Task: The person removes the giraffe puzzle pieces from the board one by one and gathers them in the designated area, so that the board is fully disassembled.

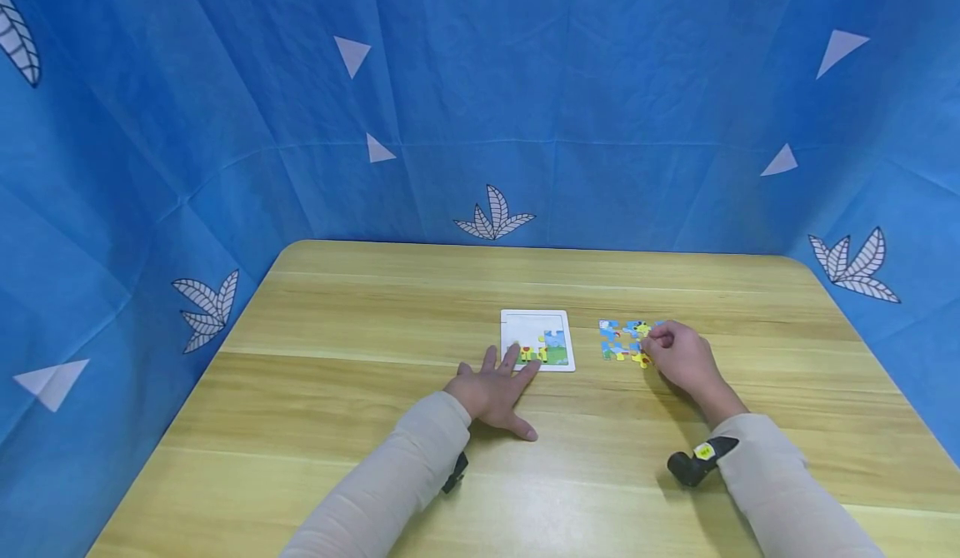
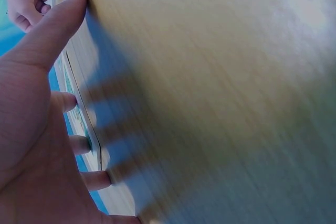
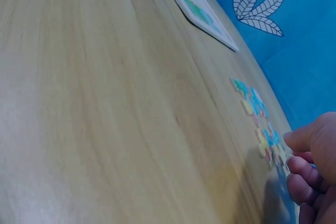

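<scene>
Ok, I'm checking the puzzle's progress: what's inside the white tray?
In the white tray, green, yellow and blue puzzle pieces lie along the near side; beyond them it looks bare white. The left hand covers part of the near edge, hiding whatever is under it.

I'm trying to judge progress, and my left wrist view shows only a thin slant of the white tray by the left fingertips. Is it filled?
Observer: Not fully. In the head view, the far left part of the white tray is bare white.
Operator: My view shows no loose pieces. Are there any?
Observer: Yes, a cluster of loose pieces lies on the table, to the right of the tray and apart from it.
Operator: I see part of the right hand, but not what it is near. Where is it?
Observer: The right hand has its thumb and fingertips at the right side of that cluster; whether it holds a piece, I cannot tell.
</scene>
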Available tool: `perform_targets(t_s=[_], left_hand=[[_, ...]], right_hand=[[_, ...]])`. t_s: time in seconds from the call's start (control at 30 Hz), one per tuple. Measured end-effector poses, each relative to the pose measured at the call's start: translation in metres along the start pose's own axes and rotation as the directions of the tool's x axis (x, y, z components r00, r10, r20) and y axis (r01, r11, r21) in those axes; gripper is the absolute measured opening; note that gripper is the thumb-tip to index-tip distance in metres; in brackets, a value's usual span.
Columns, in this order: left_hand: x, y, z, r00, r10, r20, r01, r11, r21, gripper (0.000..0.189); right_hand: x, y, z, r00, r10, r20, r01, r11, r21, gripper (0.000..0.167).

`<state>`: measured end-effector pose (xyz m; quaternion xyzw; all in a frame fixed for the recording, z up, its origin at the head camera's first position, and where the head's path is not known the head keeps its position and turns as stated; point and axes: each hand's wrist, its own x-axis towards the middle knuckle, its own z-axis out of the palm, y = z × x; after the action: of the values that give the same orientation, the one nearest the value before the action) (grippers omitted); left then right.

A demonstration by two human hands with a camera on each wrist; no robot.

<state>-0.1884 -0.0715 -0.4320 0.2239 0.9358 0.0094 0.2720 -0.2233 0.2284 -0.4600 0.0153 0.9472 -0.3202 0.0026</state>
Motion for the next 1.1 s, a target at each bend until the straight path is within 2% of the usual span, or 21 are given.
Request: perform_targets(t_s=[0.3, 0.53, 1.1], left_hand=[[0.001, 0.000, 0.000, 1.000, 0.002, 0.000, -0.002, 1.000, -0.007, 0.103], [-0.001, 0.000, -0.001, 1.000, -0.001, 0.006, 0.001, 1.000, -0.010, 0.103], [-0.001, 0.001, -0.001, 1.000, -0.007, 0.008, 0.007, 1.000, 0.003, 0.104]], right_hand=[[0.004, -0.013, -0.001, 0.999, -0.044, -0.021, 0.045, 0.999, 0.003, 0.027], [0.008, -0.023, 0.003, 0.998, -0.068, 0.004, 0.068, 0.998, 0.012, 0.030], [0.019, -0.043, 0.018, 0.990, -0.139, 0.014, 0.138, 0.989, 0.045, 0.023]])
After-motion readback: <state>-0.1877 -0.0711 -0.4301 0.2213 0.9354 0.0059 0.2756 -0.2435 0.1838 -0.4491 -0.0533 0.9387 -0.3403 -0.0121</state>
